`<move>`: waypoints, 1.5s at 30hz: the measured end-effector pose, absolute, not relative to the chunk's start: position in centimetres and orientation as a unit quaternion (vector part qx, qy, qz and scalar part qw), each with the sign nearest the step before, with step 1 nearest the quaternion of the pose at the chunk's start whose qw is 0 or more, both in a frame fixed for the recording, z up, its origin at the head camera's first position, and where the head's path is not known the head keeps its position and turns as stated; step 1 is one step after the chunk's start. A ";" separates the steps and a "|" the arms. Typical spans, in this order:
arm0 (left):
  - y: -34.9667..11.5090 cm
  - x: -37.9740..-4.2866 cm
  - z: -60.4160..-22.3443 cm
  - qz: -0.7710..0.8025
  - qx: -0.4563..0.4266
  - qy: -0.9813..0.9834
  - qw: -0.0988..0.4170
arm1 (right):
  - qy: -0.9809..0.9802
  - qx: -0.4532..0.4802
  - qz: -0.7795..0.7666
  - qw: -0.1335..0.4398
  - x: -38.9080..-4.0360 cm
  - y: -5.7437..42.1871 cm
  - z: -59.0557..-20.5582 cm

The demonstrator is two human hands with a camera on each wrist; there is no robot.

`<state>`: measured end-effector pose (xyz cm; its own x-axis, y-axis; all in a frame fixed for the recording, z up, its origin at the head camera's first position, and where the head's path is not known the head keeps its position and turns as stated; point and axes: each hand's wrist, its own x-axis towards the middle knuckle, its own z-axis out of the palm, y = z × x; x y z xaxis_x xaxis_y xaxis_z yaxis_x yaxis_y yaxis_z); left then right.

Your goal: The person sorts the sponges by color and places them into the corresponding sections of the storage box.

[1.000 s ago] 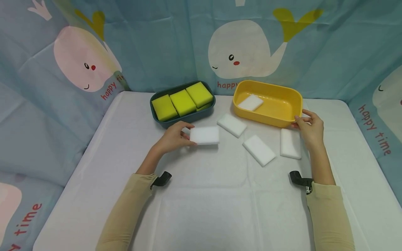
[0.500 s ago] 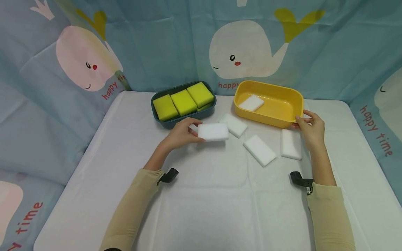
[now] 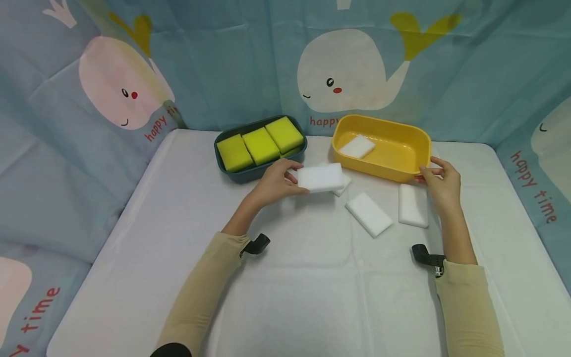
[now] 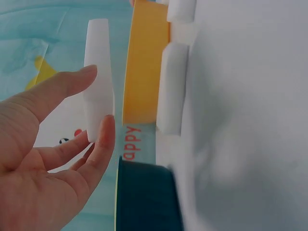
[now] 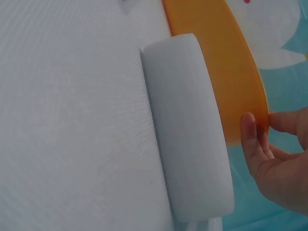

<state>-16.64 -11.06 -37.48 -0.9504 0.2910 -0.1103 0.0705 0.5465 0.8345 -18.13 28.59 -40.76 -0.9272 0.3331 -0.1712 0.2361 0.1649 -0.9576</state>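
My left hand pinches a white sponge by its left end, thumb on the near side and fingers behind. The sponge is held above the table and partly covers another white sponge lying there. In the left wrist view the held sponge stands on edge between thumb and fingers. My right hand grips the near right corner of the yellow bin; in the right wrist view thumb and fingers pinch its rim. Inside the bin, at its left end, lies one white sponge.
Two more white sponges, a slanted one and an upright one, lie before the yellow bin. A dark green bin with several yellow sponges stands at the back left. A whale-print curtain hangs behind the white table.
My left hand has carried the white sponge to the right and away from me, toward the yellow bin, over the sponge on the table. The right hand stays on the bin's corner.
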 end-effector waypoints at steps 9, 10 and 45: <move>-8.9 -17.9 -37.3 0.461 0.114 0.874 0.107 | -0.750 -0.179 0.636 0.038 -18.0 28.6 -40.5; -8.6 -18.1 -37.3 0.459 0.115 0.875 0.106 | -0.753 -0.179 0.632 0.037 -18.0 28.6 -40.5; -0.3 -23.3 -35.3 0.380 0.114 0.913 0.094 | -0.786 -0.200 0.585 0.014 -18.1 28.7 -40.6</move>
